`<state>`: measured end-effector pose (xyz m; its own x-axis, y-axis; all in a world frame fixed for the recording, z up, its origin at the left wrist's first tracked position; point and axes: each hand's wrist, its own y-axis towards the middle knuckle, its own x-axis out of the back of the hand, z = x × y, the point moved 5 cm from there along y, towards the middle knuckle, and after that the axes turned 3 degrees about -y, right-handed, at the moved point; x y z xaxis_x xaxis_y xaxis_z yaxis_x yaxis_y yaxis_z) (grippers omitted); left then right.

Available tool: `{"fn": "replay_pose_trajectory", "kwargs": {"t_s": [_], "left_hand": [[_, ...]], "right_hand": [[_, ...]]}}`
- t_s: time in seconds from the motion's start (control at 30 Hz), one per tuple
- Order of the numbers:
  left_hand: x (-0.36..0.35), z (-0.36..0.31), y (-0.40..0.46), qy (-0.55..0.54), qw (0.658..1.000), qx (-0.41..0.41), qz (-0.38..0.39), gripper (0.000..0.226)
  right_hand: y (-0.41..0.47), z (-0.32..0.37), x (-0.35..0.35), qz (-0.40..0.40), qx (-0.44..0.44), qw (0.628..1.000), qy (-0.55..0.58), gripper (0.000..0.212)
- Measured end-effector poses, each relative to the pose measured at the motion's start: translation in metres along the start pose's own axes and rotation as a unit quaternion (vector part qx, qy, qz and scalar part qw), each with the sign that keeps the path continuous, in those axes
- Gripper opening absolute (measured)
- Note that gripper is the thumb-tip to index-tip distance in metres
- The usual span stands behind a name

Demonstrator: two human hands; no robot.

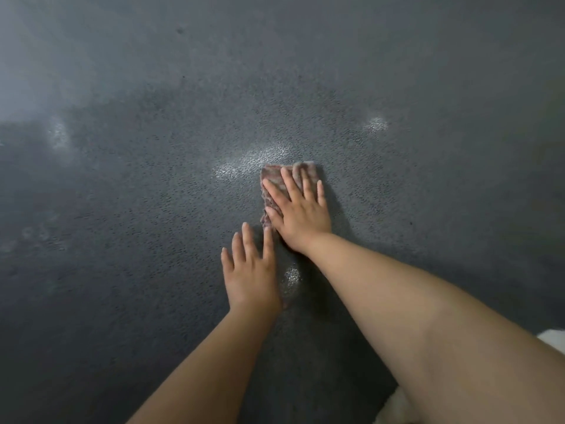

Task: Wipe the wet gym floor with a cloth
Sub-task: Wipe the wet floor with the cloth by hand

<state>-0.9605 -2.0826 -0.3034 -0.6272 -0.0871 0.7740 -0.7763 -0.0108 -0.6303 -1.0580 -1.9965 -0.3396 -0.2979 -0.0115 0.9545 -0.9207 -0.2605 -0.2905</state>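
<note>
Right hand (298,211) lies flat, fingers straight and spread, pressing a small pinkish-grey folded cloth (276,179) onto the dark grey speckled gym floor (153,179) near frame centre. At the cloth's ten o'clock a wet patch (250,160) glistens, touching its edge. Left hand (250,270), at the right hand's seven o'clock, rests open on the floor, holding nothing.

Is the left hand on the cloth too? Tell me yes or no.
No: the left hand lies flat on the bare floor beside the cloth, and only the right hand presses on it.
</note>
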Motion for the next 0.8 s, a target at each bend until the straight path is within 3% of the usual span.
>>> {"fn": "replay_pose_trajectory", "kwargs": {"t_s": [0.3, 0.5, 0.8], "left_hand": [[0.007, -0.022, 0.022, -0.019, 0.998, 0.015, 0.049, 0.129], [0.009, -0.025, 0.025, -0.033, 0.996, 0.033, 0.072, 0.118], [0.007, -0.025, 0.026, -0.032, 0.997, 0.034, 0.066, 0.118]], "right_hand": [[0.077, -0.045, 0.023, -0.004, -0.012, 1.000, -0.014, 0.054], [0.123, -0.063, 0.039, -0.003, -0.030, 0.999, -0.009, 0.055], [0.156, -0.107, 0.050, -0.003, -0.121, 0.993, 0.014, 0.058]]}}
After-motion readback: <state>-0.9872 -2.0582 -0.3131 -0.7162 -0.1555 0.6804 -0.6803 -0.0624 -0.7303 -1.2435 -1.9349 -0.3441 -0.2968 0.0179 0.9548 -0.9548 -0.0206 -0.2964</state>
